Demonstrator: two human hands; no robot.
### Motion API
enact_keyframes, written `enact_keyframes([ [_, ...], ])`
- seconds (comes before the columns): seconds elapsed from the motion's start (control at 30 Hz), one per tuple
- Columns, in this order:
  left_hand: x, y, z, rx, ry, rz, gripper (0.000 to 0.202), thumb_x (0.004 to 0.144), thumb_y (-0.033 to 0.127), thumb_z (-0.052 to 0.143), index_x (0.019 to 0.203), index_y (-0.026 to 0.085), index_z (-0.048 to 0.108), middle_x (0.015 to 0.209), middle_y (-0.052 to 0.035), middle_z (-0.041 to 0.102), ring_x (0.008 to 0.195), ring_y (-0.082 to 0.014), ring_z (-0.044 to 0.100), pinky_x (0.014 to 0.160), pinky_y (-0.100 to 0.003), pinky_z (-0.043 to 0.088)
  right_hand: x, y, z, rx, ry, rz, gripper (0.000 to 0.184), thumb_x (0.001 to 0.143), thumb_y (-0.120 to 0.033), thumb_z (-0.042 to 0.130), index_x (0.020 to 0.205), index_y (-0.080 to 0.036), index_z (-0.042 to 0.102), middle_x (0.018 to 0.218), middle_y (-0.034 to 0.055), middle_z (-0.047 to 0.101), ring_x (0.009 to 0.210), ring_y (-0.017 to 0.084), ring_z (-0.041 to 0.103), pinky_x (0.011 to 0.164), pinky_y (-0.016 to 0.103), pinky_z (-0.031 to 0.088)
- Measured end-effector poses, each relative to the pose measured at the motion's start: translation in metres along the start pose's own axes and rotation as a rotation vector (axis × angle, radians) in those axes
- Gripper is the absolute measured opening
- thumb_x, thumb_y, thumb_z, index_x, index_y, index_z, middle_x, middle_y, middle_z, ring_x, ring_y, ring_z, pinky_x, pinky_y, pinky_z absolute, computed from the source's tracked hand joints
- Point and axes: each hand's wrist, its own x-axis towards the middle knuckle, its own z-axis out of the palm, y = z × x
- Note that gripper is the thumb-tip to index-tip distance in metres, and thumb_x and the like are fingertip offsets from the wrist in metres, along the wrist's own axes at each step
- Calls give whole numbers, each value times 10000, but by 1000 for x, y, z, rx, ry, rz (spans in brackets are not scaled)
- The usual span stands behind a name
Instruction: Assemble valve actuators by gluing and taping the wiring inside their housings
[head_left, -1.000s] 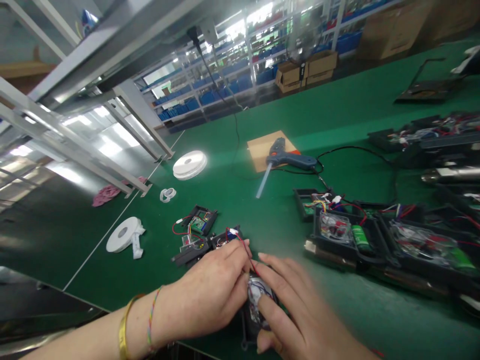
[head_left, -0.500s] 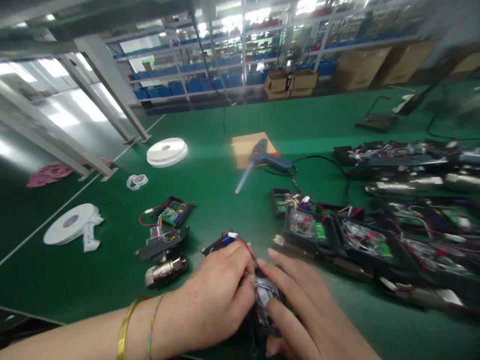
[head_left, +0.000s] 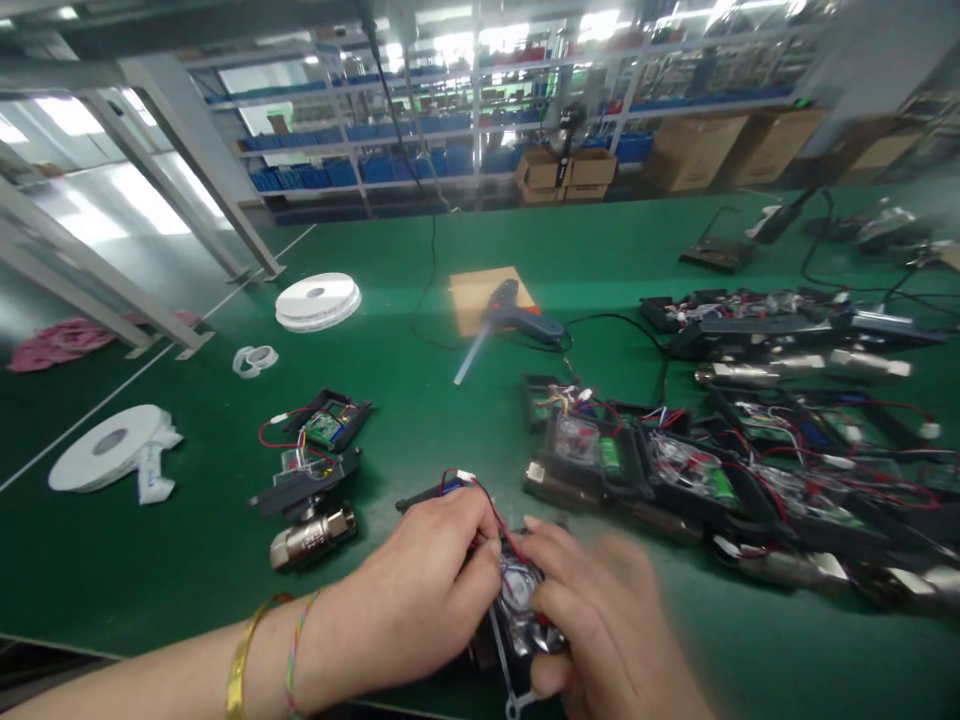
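Both my hands close round one small black module (head_left: 517,605) with a clear window and red wires, near the front edge of the green table. My left hand (head_left: 427,590) grips its left side, fingers curled over the wires. My right hand (head_left: 600,620), smeared by motion, pinches its right side with the thumb under it. Just left lies an opened module with a metal valve (head_left: 311,535) and a green circuit board (head_left: 324,427).
A row of opened black modules with wires (head_left: 675,470) fills the right side. A blue glue gun (head_left: 517,320) rests on a cardboard pad (head_left: 476,290) at the back. White tape rolls (head_left: 316,300) (head_left: 109,455) lie to the left. Shelving and boxes stand behind.
The view has swung right and levelled, bringing the metal valve into sight. My hands have stayed on the module, with the right hand shifting its grip along the module's right side.
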Motion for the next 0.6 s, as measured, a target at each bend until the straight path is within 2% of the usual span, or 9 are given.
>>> enact_keyframes([
  [0.13, 1, 3, -3, 48, 31, 132, 159, 976, 233, 359, 929, 208, 509, 1042, -76, 633, 984, -234, 594, 917, -414, 478, 12, -2, -12, -73, 5, -66, 242, 1075, -351, 436, 995, -160, 561, 1350, 205, 636, 1483, 363, 329, 1167, 576, 224],
  [0.17, 2, 2, -2, 59, 40, 179, 170, 980, 224, 345, 955, 200, 511, 1081, -94, 627, 1023, -240, 589, 947, -421, 479, 14, -2, -14, -94, -7, -73, 232, 1065, -351, 460, 989, -159, 566, 1373, 211, 620, 1487, 373, 314, 1168, 587, 234],
  [0.23, 3, -1, 2, 75, 50, 241, 183, 981, 204, 326, 985, 189, 508, 1125, -122, 614, 1078, -250, 575, 984, -434, 479, 16, -3, -15, -117, -58, -88, 214, 1051, -346, 492, 1013, -154, 578, 1371, 210, 624, 1453, 356, 388, 1145, 559, 315],
  [0.33, 2, -5, 8, 59, 59, 227, 176, 980, 198, 313, 958, 200, 488, 1096, -128, 613, 1092, -264, 572, 983, -469, 487, 14, -4, -11, -89, -46, -90, 269, 1070, -377, 446, 1041, -137, 563, 1276, 216, 681, 1325, 301, 553, 1064, 486, 434],
  [0.47, 1, -5, 7, 6, 56, 159, 168, 992, 247, 328, 895, 223, 463, 1057, -101, 623, 1028, -257, 590, 927, -472, 493, 10, -7, -3, -46, 30, -49, 395, 1100, -452, 306, 998, -144, 531, 1174, 200, 723, 1232, 270, 625, 1041, 447, 407],
  [0.6, 0, -2, 3, -12, 65, 143, 186, 1000, 273, 335, 893, 221, 479, 1051, -88, 627, 975, -239, 594, 890, -434, 486, 11, -9, -1, -42, 66, -32, 396, 1107, -447, 294, 1014, -141, 527, 1163, 183, 728, 1208, 268, 638, 1034, 443, 372],
])
